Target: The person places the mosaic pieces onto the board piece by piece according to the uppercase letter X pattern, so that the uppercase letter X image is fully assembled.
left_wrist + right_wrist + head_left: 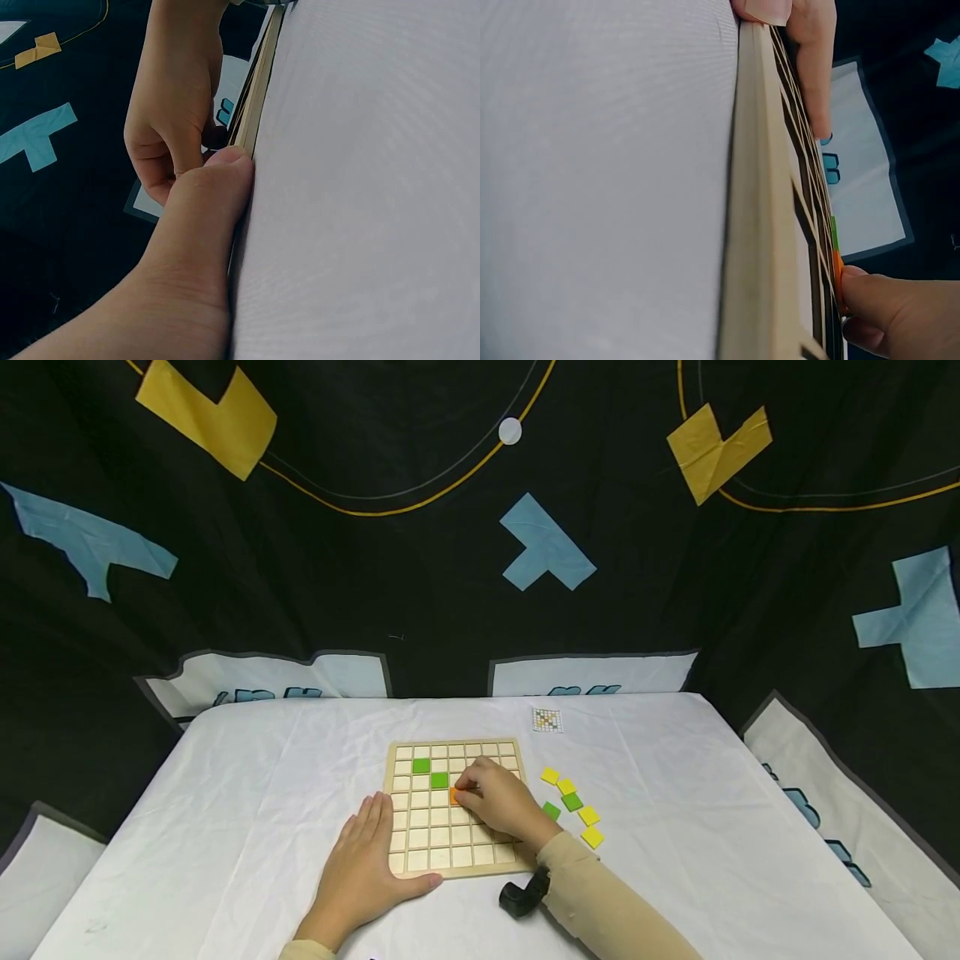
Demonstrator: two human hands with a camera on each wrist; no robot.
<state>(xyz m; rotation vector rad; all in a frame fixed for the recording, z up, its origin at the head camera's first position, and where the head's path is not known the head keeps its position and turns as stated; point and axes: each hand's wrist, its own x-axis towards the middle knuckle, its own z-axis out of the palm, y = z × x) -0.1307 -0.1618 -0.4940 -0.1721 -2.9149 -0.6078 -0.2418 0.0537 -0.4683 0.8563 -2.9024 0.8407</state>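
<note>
A wooden grid board (487,868) with pale square cells lies flat on the table. My left hand (363,864) rests at its left side, fingers fairly straight along the edge, thumb against the front edge; the left wrist view shows that thumb (214,187) touching the wood. Over the board's middle, my right hand (498,797) pinches an orange tile (453,797) at a cell; the right wrist view shows the tile (838,274) at the fingertips. Two green tiles, one upper left (421,766) and one nearer the orange tile (439,780), sit in cells.
Right of the board lie several loose tiles, including a yellow tile (592,837) and a green tile (572,802). A small card with a coloured grid (547,720) lies toward the back. White cloth (675,827) covers the table; a dark patterned curtain (435,635) hangs behind.
</note>
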